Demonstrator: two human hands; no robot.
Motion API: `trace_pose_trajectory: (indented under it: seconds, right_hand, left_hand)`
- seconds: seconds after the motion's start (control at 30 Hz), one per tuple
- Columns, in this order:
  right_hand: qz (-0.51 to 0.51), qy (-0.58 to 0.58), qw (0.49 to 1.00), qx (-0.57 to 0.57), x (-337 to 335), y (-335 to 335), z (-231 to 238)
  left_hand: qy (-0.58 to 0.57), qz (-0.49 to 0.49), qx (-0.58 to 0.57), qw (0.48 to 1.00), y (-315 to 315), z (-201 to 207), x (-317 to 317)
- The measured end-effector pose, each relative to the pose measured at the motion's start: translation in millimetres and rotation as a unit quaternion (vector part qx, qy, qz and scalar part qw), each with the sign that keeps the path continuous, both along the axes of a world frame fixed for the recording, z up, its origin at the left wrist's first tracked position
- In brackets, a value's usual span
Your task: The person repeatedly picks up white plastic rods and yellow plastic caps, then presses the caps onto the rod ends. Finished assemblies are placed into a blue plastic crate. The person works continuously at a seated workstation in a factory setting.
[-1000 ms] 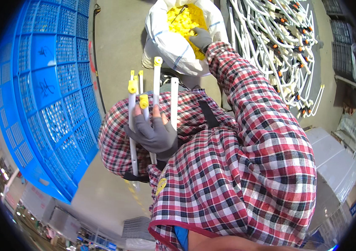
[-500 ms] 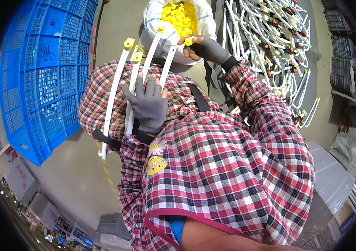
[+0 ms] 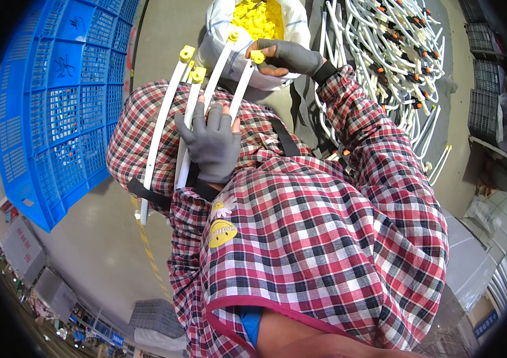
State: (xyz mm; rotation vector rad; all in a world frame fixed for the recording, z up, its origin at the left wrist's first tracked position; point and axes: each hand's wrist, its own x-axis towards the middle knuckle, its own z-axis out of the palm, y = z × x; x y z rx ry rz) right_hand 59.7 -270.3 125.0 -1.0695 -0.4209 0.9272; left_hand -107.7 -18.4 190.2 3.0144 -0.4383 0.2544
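Observation:
Several white plastic tubes lie across my lap under my left hand (image 3: 212,146), which wears a grey fingerless glove. Its fingers are spaced apart, with the rightmost tube (image 3: 241,89) held between thumb and forefinger. Yellow caps sit on the upper ends of the other tubes, one on the leftmost tube (image 3: 163,131). My right hand (image 3: 286,56), gloved the same way, pinches a yellow cap (image 3: 257,56) at the top end of the rightmost tube. How far the cap sits over the tube is hard to see.
Just beyond my hands stands a white woven sack (image 3: 295,27) with loose yellow caps (image 3: 256,21) inside. A large heap of white tubes (image 3: 379,65) with orange and black fittings lies on a dark sheet at the right. Blue plastic crates (image 3: 56,113) rise at the left.
My right hand has moved slightly, bringing the yellow cap from beside the rightmost tube onto its bare top end. My left hand has stayed nearly still on the tubes.

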Motion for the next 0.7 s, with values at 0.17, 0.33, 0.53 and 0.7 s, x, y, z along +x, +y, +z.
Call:
trace_pose_trajectory:
  seconds: [0.17,0.33,0.53,0.7]
  right_hand:
    - [0.069,0.013,0.996,-0.048,13,-6,2]
    - [0.090,-0.033,0.986,-0.137,13,2,15]
    - [0.039,0.059,0.989,-0.127,2,20,28]
    - [-0.013,0.271,0.936,-0.224,17,61,5]
  left_hand:
    - [-0.018,0.006,0.000,1.000,-6,0,-4]
    - [-0.012,-0.003,-0.003,1.000,-7,-1,-8]
    - [0.002,-0.004,0.015,1.000,-12,-2,-11]
    - [0.000,-0.011,0.058,0.998,-18,-7,-8]
